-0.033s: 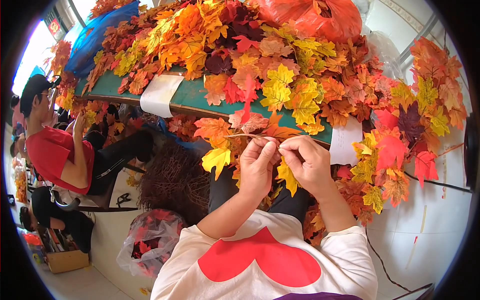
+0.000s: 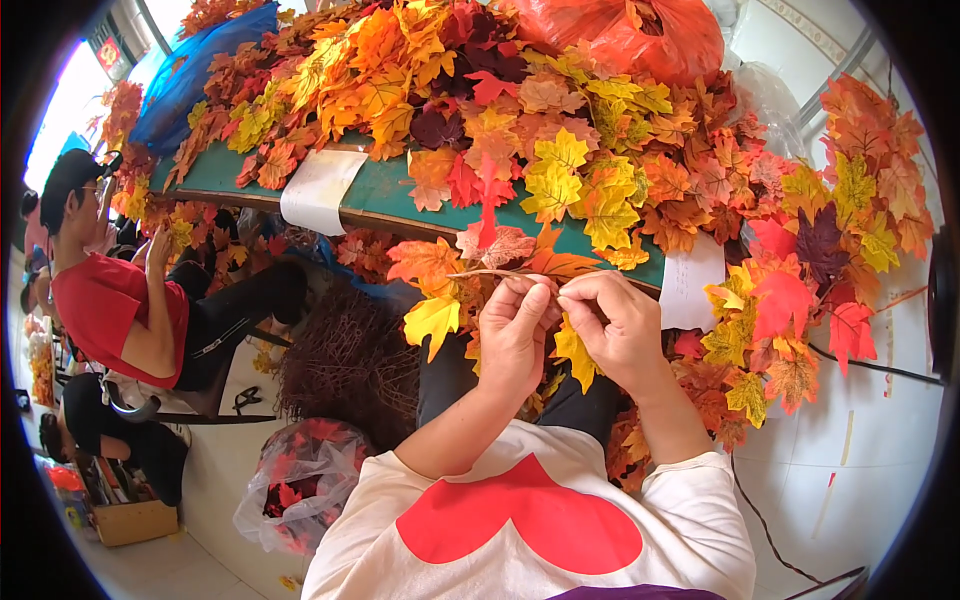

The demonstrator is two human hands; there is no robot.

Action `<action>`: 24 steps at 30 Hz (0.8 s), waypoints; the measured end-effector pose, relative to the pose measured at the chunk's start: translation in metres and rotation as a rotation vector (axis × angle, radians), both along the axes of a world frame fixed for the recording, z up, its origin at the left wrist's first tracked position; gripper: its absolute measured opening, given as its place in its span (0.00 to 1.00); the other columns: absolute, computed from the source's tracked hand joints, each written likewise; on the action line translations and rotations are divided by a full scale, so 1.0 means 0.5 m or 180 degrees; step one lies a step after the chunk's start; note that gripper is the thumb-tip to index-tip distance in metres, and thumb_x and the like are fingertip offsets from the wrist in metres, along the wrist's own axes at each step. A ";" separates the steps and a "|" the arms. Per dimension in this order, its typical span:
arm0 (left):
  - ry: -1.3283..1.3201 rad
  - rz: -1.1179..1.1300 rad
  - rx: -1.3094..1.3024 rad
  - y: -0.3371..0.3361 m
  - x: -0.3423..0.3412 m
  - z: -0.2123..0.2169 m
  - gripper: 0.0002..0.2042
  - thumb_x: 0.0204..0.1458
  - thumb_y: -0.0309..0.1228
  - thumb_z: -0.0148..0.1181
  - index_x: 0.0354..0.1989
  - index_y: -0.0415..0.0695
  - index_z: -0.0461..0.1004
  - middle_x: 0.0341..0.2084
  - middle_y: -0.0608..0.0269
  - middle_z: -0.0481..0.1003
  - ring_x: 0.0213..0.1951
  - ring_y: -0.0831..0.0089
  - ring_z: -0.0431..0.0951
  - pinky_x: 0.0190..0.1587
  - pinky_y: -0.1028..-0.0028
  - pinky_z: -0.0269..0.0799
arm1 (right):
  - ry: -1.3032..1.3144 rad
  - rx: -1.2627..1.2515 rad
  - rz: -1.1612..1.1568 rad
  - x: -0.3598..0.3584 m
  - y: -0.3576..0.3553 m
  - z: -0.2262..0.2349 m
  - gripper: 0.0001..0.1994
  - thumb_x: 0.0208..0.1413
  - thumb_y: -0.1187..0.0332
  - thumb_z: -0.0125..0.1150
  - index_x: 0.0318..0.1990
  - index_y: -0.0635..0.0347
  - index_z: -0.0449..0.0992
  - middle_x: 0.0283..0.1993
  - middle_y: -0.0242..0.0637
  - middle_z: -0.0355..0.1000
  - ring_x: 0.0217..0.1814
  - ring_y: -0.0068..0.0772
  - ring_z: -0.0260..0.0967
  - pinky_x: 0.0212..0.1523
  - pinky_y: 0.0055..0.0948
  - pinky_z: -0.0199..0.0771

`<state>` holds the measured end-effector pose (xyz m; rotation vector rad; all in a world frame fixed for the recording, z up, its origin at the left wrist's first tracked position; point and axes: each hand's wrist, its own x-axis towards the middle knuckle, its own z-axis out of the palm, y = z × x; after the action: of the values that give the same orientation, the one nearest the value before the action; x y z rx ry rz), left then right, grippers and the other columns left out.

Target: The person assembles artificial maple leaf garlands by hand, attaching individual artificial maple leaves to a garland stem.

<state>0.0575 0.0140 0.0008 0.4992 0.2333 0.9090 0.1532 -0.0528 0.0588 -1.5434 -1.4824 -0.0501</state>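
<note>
A spray of artificial maple leaves in orange, pink and yellow hangs at the table's front edge, with a yellow leaf [image 2: 432,322] and an orange leaf [image 2: 425,262] on its left side. My left hand [image 2: 515,325] pinches its thin brown stem [image 2: 480,272] between thumb and fingers. Close beside it, my right hand [image 2: 615,325] is closed too, thumb and forefinger meeting at the stem's right end; the fingertips partly hide what lies between them. Another yellow leaf [image 2: 575,355] shows below, between the two hands.
Heaps of artificial leaves [image 2: 385,85] cover the green table [image 2: 235,175]. An orange plastic bag [image 2: 640,40] lies at the back. Brown twigs [image 2: 345,360] and a clear bag [image 2: 305,480] of red leaves are at my left. A person in red [image 2: 125,310] sits farther left.
</note>
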 end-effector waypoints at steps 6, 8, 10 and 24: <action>0.0025 -0.0105 0.0126 0.000 0.001 0.009 0.02 0.53 0.24 0.52 0.30 0.41 0.67 0.31 0.66 0.70 0.31 0.81 0.70 0.35 0.81 0.67 | -0.0055 -0.0019 -0.0147 0.002 0.000 -0.006 0.07 0.41 0.79 0.61 0.28 0.62 0.69 0.28 0.36 0.71 0.30 0.37 0.69 0.31 0.29 0.69; 0.0086 -0.0075 0.0199 -0.001 0.002 0.004 0.02 0.53 0.24 0.52 0.31 0.41 0.68 0.31 0.66 0.70 0.31 0.81 0.69 0.35 0.81 0.66 | -0.0097 0.0045 -0.0141 0.002 0.000 -0.010 0.07 0.40 0.79 0.61 0.28 0.62 0.69 0.28 0.36 0.71 0.30 0.37 0.69 0.31 0.29 0.69; 0.0152 -0.0041 0.0268 -0.003 0.003 0.004 0.02 0.53 0.24 0.52 0.31 0.40 0.68 0.31 0.66 0.70 0.31 0.82 0.69 0.35 0.81 0.66 | -0.0167 0.0110 -0.0156 0.001 0.001 -0.013 0.07 0.41 0.79 0.61 0.28 0.62 0.69 0.28 0.36 0.71 0.30 0.36 0.69 0.30 0.29 0.69; 0.0150 -0.0761 -0.0100 0.016 0.000 -0.009 0.03 0.54 0.26 0.50 0.35 0.42 0.69 0.35 0.67 0.72 0.32 0.80 0.71 0.37 0.78 0.70 | 0.1547 -0.0725 0.0509 0.060 0.016 -0.010 0.03 0.48 0.76 0.58 0.30 0.65 0.72 0.26 0.35 0.72 0.26 0.24 0.69 0.28 0.21 0.69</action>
<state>0.0576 0.0218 -0.0036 0.5080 0.2250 0.6605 0.1830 -0.0449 0.0539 -1.4728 -1.2400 0.5666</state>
